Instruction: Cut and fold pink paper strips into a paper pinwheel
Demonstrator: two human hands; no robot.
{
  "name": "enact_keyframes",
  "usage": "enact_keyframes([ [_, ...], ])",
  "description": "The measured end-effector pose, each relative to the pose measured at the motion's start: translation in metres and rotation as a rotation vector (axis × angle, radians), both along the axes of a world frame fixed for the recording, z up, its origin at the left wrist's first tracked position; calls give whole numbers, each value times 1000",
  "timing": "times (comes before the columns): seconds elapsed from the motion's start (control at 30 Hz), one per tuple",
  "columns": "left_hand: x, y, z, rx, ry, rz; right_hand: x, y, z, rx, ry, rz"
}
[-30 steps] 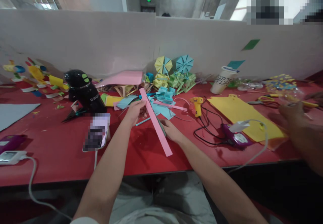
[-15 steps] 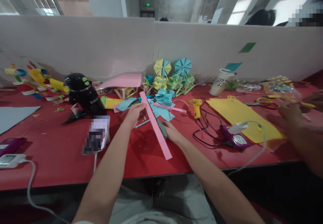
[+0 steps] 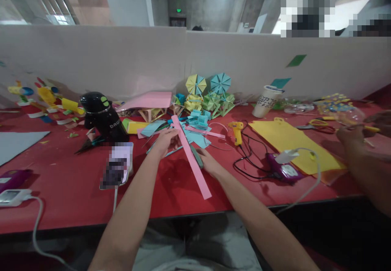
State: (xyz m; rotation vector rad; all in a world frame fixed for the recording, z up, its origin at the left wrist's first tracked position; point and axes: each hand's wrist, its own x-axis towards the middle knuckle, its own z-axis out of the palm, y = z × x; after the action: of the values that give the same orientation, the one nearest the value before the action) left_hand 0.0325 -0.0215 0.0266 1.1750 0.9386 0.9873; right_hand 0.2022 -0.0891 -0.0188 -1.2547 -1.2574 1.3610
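Observation:
A long pink paper strip (image 3: 193, 163) slants over the red table, its near end close to the front edge. My left hand (image 3: 167, 141) is closed on the strip near its far end. My right hand (image 3: 205, 160) grips a dark green tool (image 3: 196, 156), which lies along the strip's right side; its tip is hidden. Beyond my hands are folded blue papers (image 3: 199, 119) and another pink strip (image 3: 215, 133).
A black bottle (image 3: 102, 116) and a phone (image 3: 117, 165) are on the left. A yellow glue gun (image 3: 237, 132), its cables, yellow sheets (image 3: 293, 142), a purple power block (image 3: 284, 168) and a paper cup (image 3: 265, 102) are on the right. Another person's hands (image 3: 354, 138) work at the far right.
The view has tilted up slightly. The strip's near end sits a little lower and further right, and a thin blue piece now shows beside my left hand.

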Motion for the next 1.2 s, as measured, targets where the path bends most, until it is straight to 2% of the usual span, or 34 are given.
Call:
enact_keyframes([
  [0.37, 0, -1, 1, -6, -3, -3, -2, -3, 5, 58, -11, 92],
  [0.63, 2, -3, 3, 9, -18, -6, -5, -2, 5, 35, 6, 71],
  [0.83, 3, -4, 3, 24, -24, -17, -6, -3, 11, -34, 23, 78],
  [1.1, 4, -5, 6, 34, -13, -13, -6, -2, 11, 41, 20, 127],
  [1.2, 4, -5, 6, 31, -11, -12, -5, -3, 10, 46, -13, 91],
])
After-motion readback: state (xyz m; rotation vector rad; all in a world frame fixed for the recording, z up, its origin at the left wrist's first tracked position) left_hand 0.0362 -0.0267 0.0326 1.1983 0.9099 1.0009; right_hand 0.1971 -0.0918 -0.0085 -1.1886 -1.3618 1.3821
